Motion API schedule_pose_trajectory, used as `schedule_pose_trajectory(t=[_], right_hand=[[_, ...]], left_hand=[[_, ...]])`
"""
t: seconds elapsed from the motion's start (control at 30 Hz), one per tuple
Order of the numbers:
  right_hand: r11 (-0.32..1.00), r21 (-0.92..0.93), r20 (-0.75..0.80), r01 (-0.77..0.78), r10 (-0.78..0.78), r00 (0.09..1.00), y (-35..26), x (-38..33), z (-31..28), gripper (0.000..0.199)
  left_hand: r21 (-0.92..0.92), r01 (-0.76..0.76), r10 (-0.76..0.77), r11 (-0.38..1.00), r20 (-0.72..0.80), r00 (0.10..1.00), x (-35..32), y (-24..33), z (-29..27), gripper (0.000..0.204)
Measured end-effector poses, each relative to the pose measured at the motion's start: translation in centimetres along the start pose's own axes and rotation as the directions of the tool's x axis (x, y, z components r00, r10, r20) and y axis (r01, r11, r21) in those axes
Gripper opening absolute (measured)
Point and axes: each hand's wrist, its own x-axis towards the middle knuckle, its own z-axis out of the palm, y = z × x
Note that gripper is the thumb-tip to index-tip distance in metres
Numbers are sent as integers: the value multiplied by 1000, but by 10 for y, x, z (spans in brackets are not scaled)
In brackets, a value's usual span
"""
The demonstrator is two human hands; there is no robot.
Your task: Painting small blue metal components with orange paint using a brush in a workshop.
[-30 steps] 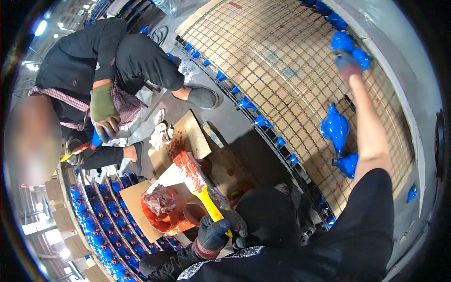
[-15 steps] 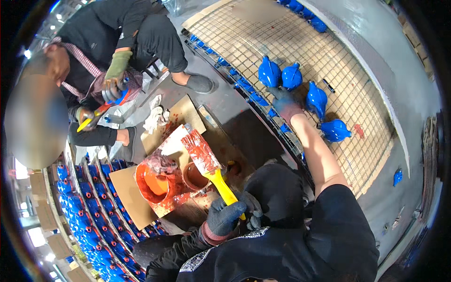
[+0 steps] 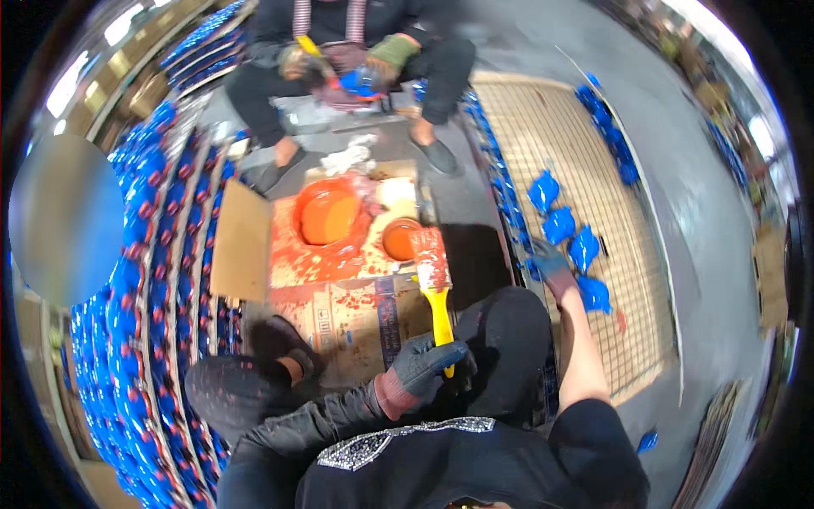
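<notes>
My left hand [image 3: 424, 365], in a dark glove with a reddish cuff, is wrapped round the yellow handle of a paintbrush [image 3: 439, 318]. The brush points away from me, its broad bristles coated red, beside a small pot of orange-red paint [image 3: 398, 240]. My right arm stretches to the wire mesh rack [image 3: 632, 348]. There my gloved right hand [image 3: 551, 261] is at the rack's left edge, close to several glossy blue bulb-shaped parts [image 3: 560, 226]. Its fingers are small and blurred, so whether they grip anything is unclear.
A larger orange paint container [image 3: 329, 212] stands on paint-spattered cardboard [image 3: 339, 327]. Across from me another person [image 3: 365, 64] sits with a yellow-handled brush and a blue part. Stacked racks of blue parts [image 3: 127, 339] rise at the left. One blue piece [image 3: 648, 441] lies on the floor at right.
The view has swung left, bringing the other person nearer the middle. My left hand keeps the brush. My right hand remains by the blue parts, which keep their arrangement on the rack.
</notes>
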Motion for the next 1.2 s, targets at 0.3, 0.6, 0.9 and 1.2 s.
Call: schedule_pose_trajectory(t=[0.3,0.6,0.9,1.2], right_hand=[[850,410,-86,330,-324,942,-236,-134,-2,36],[332,-260,399,907,-818,414,-353,-225,62,52],[599,787,79,150,-338,938,-287,-184,53,24],[838,-542,-478,-64,-245,843,-19,-66,-50,17]], left_hand=[[275,-154,180,949,-71,981,-64,29,-30,24],[88,-273,263,958,105,959,-109,24,-45,25],[448,-201,76,871,282,956,-104,50,-36,24],[320,27,2,947,-88,996,-40,48,-99,27]])
